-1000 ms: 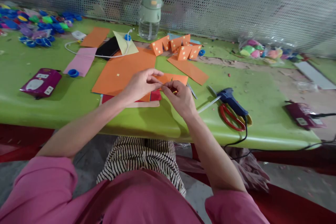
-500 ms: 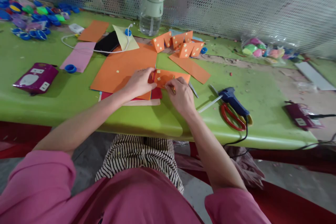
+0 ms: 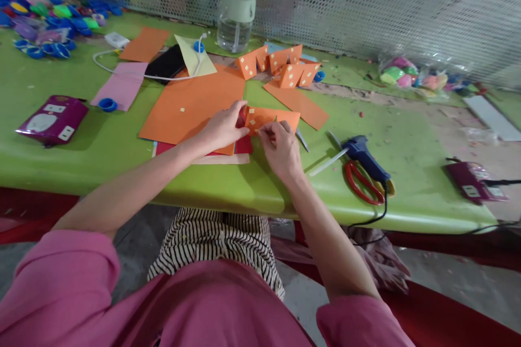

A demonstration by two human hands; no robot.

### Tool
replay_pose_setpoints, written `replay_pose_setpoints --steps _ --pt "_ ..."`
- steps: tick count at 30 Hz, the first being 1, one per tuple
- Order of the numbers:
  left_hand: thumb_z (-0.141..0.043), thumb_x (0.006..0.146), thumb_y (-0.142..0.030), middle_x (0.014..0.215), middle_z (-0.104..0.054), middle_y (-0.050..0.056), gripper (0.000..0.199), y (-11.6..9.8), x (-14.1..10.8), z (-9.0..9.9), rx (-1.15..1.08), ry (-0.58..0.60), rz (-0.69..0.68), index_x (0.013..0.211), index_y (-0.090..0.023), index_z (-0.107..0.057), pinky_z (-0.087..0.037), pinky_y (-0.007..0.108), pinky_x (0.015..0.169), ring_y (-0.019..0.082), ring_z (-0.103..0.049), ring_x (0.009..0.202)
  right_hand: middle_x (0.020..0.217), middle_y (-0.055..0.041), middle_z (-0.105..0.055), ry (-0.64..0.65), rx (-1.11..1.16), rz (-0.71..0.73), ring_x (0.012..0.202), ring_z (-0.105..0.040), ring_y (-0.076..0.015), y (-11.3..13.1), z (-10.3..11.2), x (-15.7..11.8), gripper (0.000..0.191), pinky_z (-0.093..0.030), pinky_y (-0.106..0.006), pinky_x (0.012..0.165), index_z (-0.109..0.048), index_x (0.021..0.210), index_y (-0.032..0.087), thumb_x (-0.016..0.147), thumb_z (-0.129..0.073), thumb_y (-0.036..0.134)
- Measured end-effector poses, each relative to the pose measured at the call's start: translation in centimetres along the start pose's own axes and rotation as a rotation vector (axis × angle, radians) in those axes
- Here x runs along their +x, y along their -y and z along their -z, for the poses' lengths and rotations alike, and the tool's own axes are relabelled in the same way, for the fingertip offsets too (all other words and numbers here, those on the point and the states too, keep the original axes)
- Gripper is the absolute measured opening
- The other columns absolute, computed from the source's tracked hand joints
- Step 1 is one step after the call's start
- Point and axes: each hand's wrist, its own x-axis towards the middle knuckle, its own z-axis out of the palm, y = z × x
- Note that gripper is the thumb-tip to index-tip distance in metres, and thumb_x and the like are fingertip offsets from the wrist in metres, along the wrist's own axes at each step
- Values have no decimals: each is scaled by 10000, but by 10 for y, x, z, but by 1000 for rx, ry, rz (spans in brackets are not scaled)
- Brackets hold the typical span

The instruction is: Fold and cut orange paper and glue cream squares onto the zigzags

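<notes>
I work in soft, muted light, with a sheen on the green tabletop [image 3: 415, 157] near its front edge, shadow beneath my right hand [image 3: 280, 149], the colourful heap [image 3: 52, 24] at upper left blurred

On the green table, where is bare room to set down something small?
Bare: on the right, between the glue gun and right box; on the left, between the left box and large sheet. Crowded: around the left hand, right hand and small card, and behind these, at the folded cards.

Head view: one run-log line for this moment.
left hand: at left end of spotted orange card | right hand: fingertips at card, grip unclear | folded orange pieces beyond | glue gun over scissors
</notes>
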Motion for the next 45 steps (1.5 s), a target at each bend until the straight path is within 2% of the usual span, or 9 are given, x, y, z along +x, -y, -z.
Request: replay_pose_setpoints --steps 3,8,13,17,21,24,34,41,45 --pt "-690 872 -152 1056 -686 74 664 -1 1 -1 -178 -21 62 1471 -155 -404 -499 352 938 209 -662 1010 889 -40 -583 -2 106 -21 789 -575 -179 3 2 1 85 -527 -376 766 -613 850 218 917 -602 270" --pt "-643 897 -77 839 -630 -13 593 -10 1 1 -603 24 275 1433 -217 -432 -517 265 763 112 -628 715 850 -17 -570 11 222 -104 759 -536 -149 4 3 5 96 -487 -318 713 -605 822 214 891 -627 277" --pt "-668 851 -5 784 -587 -40 733 -16 2 -5 -774 23 328 1486 -212 -367 -513 230 694 102 -620 688 834 -10 -582 66 351 -149 766 -533 -145 3 0 5 122 -460 -313 719 -599 810 212 871 -632 312" --pt "-628 863 -12 778 -623 -36 630 -18 4 -9 -817 15 326 1427 -209 -427 -508 230 693 100 -627 669 785 7 -563 104 516 -205 747 -536 -148 2 3 4 169 -465 -314 718 -585 812 220 865 -627 376" --pt "-581 885 -45 940 -684 10 485 -19 5 -8 -835 -52 320 1333 -202 -479 -520 221 734 92 -664 726 755 18 -539 -44 366 -236 702 -501 -137 1 12 5 165 -422 -293 666 -594 784 218 848 -643 362" --pt "-567 880 -34 1009 -692 27 445 -21 4 -8 -898 -72 321 1288 -187 -484 -535 221 788 85 -675 750 743 24 -532 -35 284 -236 673 -475 -126 3 15 6 160 -400 -292 662 -610 777 212 849 -643 351" --pt "-607 862 -22 839 -667 -9 524 -23 2 -13 -955 -43 280 1351 -148 -468 -513 211 761 91 -653 745 782 1 -591 63 288 -211 709 -499 -145 1 8 9 157 -398 -303 677 -628 798 203 842 -629 353" --pt "-615 867 -19 769 -661 -37 745 -23 -1 -16 -924 -77 250 1526 -172 -304 -543 267 807 123 -678 754 808 -8 -598 -47 150 -157 698 -515 -142 3 12 8 116 -440 -319 718 -624 771 205 846 -650 290" --pt "-608 873 -17 739 -640 -53 783 -24 -3 -17 -899 -73 239 1558 -185 -267 -553 275 818 136 -696 782 822 -29 -618 -42 85 -80 718 -548 -161 2 8 9 112 -479 -341 737 -627 766 213 862 -643 268"
